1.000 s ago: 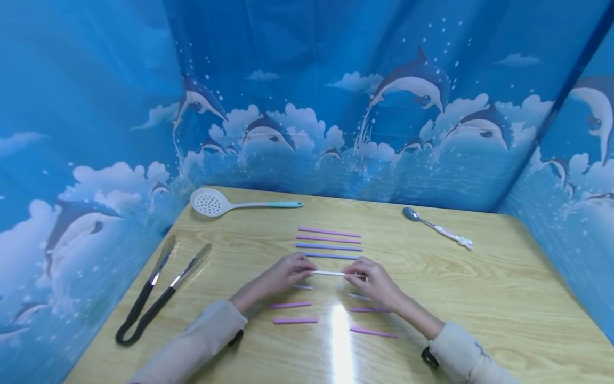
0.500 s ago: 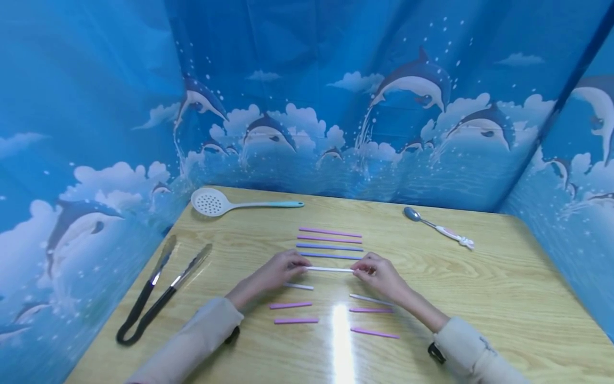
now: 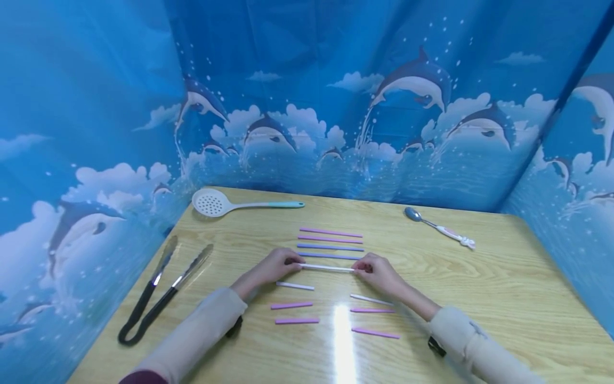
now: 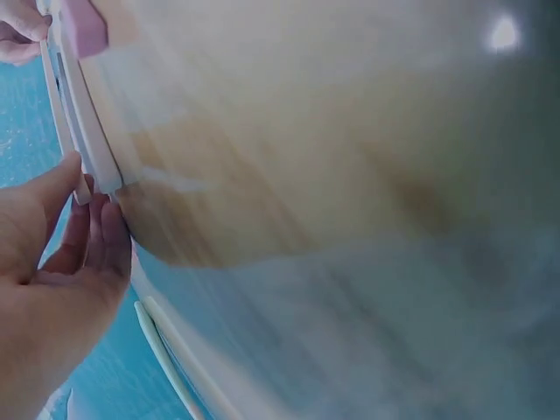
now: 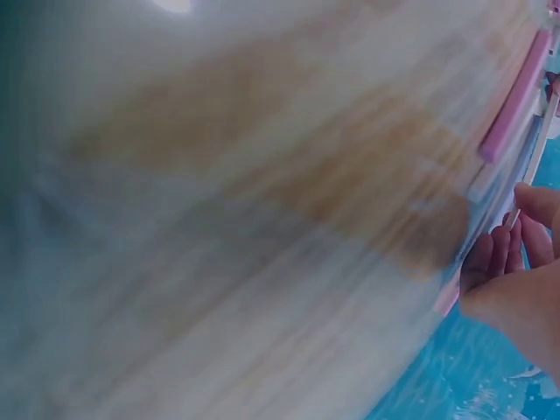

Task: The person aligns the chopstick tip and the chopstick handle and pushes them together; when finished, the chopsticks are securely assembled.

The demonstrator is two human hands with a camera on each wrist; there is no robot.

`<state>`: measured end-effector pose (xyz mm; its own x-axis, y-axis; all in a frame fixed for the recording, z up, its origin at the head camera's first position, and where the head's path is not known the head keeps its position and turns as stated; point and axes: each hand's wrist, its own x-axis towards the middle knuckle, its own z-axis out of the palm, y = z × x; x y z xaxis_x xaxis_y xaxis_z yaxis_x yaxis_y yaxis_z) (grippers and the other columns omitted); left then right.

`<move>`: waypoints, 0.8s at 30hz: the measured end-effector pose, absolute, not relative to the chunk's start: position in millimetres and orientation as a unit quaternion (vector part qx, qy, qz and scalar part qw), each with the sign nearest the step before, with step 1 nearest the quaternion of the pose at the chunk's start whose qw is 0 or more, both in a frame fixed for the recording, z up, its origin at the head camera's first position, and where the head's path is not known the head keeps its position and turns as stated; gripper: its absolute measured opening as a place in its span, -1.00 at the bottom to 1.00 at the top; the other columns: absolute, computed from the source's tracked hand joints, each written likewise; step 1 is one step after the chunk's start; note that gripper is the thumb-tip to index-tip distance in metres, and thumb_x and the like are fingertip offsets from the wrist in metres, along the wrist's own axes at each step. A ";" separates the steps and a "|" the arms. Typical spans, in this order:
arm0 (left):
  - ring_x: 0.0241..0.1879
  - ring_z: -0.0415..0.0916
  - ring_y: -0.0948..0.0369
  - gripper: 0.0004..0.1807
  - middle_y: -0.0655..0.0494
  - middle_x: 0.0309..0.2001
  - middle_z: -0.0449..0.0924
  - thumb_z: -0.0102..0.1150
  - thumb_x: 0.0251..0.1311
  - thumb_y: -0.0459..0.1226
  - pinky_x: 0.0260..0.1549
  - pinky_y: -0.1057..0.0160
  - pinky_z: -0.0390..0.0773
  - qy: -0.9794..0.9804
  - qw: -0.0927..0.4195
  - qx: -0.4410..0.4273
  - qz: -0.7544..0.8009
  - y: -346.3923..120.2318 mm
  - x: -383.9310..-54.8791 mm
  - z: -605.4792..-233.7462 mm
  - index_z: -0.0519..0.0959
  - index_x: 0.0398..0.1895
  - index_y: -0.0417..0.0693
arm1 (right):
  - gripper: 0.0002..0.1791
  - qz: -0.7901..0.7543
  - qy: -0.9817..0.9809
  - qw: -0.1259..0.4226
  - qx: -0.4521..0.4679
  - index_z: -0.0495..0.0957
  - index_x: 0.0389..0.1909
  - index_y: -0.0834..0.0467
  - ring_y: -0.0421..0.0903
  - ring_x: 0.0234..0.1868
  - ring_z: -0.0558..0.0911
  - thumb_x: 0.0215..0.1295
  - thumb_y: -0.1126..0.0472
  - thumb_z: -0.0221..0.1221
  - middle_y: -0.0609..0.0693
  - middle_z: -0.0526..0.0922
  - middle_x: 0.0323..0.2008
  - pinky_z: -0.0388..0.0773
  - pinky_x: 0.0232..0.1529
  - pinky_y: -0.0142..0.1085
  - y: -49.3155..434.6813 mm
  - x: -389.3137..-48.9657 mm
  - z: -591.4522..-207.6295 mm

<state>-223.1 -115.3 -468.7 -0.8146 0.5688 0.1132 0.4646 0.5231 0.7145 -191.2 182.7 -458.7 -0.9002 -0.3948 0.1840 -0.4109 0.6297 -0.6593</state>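
A thin white stick (image 3: 328, 268) spans the gap between both hands, lying crosswise just on the near side of two blue sticks (image 3: 331, 256). At its left end, the left hand (image 3: 278, 263) pinches it between thumb and fingertips. The right hand (image 3: 379, 273) pinches the opposite end. In the left wrist view the thumb of the left hand (image 4: 61, 271) presses on the end of the white stick (image 4: 58, 114). The right wrist view has the right hand (image 5: 516, 258) at its edge, thumb and fingers meeting on the stick. Two pink sticks (image 3: 330, 240) lie beyond the blue ones.
Nearer the body lie shorter pieces: a white one (image 3: 295, 286) and pink ones (image 3: 297, 321) at left, a white one (image 3: 371, 300) and pink ones (image 3: 376, 333) at right. Tongs (image 3: 158, 298), a skimmer (image 3: 211, 202) and a spoon (image 3: 446, 231) lie around.
Both hands have spread apart to the ends of the white stick, exposing more of it. It has shifted slightly away from the body, and the short white pieces are now fully uncovered.
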 end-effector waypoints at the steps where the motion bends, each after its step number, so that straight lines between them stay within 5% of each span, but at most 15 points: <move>1: -0.23 0.58 0.13 -0.82 -0.06 -0.26 0.67 0.22 0.16 -0.38 -0.16 0.32 0.58 0.870 0.066 0.299 0.385 -114.5 -224.6 -470.1 0.65 -0.19 -0.27 | -0.93 0.366 -0.903 0.013 0.223 0.66 -0.35 0.28 -0.28 -0.44 0.40 0.12 0.40 0.26 -0.06 0.53 -0.48 0.42 -0.44 -0.46 182.7 -191.9 -459.8; 24: -0.28 0.54 0.17 -0.83 0.01 -0.31 0.62 0.19 0.18 -0.40 -0.22 0.31 0.57 0.885 0.069 0.296 0.353 -109.6 -226.6 -471.3 0.64 -0.18 -0.28 | -0.89 0.367 -0.906 0.001 0.210 0.66 -0.29 0.29 -0.16 -0.33 0.54 0.16 0.38 0.25 0.02 0.62 -0.37 0.53 -0.28 -0.41 185.3 -195.6 -460.1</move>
<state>-226.6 -109.6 -471.3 -0.8150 0.5727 0.0879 0.4756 0.5746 0.6661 -195.6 185.3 -460.1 -0.9118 -0.3796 0.1569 -0.3816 0.6418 -0.6652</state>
